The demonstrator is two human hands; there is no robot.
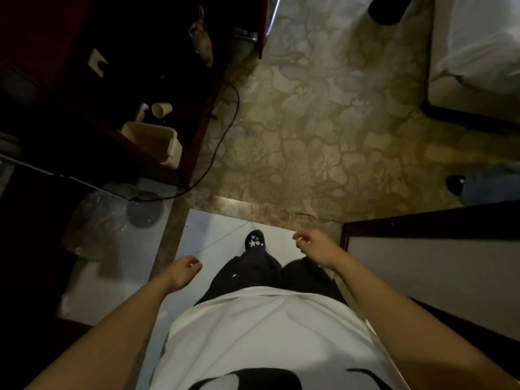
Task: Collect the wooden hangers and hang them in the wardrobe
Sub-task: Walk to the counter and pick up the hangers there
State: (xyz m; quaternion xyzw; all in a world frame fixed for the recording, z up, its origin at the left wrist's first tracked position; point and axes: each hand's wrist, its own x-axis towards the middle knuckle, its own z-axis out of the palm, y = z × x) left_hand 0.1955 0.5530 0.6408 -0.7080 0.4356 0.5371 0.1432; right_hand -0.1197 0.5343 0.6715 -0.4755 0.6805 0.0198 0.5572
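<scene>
Hanging loose: left grip (183,271), right grip (314,246)

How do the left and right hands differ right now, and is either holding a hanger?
The right hand is stretched further forward than the left hand. The right hand hangs beside the dark door frame; the left hand hangs over the brown floor strip beside the white tiles. Both are loosely curled and hold nothing; no hanger is in view.
</scene>
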